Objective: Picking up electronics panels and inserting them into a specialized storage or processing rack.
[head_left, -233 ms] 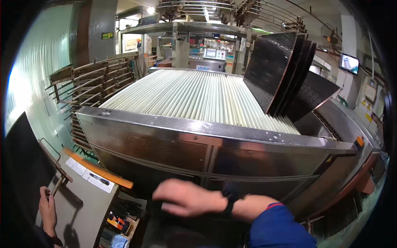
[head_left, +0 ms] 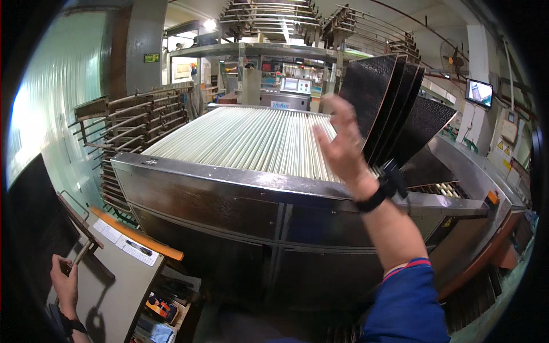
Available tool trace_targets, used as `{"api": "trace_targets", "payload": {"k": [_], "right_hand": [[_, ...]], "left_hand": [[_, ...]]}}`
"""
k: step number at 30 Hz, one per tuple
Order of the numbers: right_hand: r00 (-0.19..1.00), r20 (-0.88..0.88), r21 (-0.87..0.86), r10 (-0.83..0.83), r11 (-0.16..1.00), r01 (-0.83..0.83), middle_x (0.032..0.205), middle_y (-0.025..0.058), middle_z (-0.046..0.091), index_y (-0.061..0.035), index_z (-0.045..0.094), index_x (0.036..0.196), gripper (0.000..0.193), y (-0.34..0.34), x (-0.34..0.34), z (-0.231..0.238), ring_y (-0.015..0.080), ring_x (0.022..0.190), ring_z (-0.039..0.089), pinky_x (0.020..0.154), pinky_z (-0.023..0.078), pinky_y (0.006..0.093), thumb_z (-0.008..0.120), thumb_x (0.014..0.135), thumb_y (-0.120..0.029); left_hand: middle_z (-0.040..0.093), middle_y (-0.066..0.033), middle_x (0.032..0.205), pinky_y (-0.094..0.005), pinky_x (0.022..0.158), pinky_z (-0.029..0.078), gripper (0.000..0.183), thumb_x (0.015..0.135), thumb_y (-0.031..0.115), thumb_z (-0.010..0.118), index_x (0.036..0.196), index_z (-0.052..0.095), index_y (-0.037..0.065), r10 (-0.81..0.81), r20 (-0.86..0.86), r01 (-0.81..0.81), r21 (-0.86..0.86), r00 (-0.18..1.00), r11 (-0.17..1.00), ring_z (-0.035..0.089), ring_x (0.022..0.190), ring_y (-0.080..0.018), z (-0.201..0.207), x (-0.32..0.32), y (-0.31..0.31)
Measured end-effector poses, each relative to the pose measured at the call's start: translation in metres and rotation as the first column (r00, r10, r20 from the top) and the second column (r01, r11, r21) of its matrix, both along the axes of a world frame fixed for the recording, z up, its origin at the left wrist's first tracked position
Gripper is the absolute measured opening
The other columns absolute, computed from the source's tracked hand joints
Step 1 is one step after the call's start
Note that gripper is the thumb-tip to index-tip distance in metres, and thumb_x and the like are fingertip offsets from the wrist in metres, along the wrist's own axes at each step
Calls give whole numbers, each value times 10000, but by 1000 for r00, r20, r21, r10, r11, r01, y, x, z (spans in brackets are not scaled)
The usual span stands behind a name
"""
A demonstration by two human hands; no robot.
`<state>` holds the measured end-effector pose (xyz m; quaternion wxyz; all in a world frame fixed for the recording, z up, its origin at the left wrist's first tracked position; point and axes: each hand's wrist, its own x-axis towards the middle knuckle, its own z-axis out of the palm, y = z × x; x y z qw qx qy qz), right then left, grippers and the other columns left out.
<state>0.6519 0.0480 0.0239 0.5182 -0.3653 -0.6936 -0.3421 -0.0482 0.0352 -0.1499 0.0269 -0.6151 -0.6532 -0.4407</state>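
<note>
My right hand (head_left: 346, 143) is raised over the conveyor, fingers apart and slightly blurred, with nothing in it. Just beyond it, several thin black panels (head_left: 372, 94) lean upright like a fan on the pale rollers (head_left: 246, 140). From this view I cannot tell whether the hand touches the nearest panel. My left hand (head_left: 66, 286), low at the left, has its fingers closed round the end of a rod on a slotted rack (head_left: 86, 246). Another dark panel (head_left: 37, 223) stands beside that rack.
The conveyor's steel front edge (head_left: 251, 179) runs across the middle. At lower left is a grey table (head_left: 117, 291) with an orange bar (head_left: 137, 234), a paper sheet and a pen (head_left: 137, 247). Metal racks (head_left: 143, 123) stand at the back left. A control panel (head_left: 294, 86) stands behind the rollers.
My right hand has swung up and to the right, from low before the conveyor's front to beside the black panels. My left hand stays on the rod.
</note>
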Motion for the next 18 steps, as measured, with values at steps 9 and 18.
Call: {"api": "trace_targets", "payload": {"k": [9, 18], "right_hand": [[445, -542, 68, -713, 490, 869, 1490, 244, 432, -23, 408, 1468, 826, -7, 201, 69, 411, 1409, 379, 1166, 316, 498, 680, 879, -535], [493, -306, 171, -815, 462, 870, 1039, 270, 621, -4, 586, 1093, 387, 35, 161, 40, 461, 995, 613, 860, 503, 559, 619, 843, -298]], "left_hand": [[635, -105, 872, -292, 808, 476, 116, 834, -11, 604, 943, 630, -37, -176, -1, 174, 145, 984, 974, 618, 854, -193, -9, -12, 6], [607, -191, 964, -387, 827, 483, 414, 940, 332, 639, 1169, 538, 2, -109, -147, 58, -315, 983, 947, 600, 889, -276, 19, -7, -10]]}}
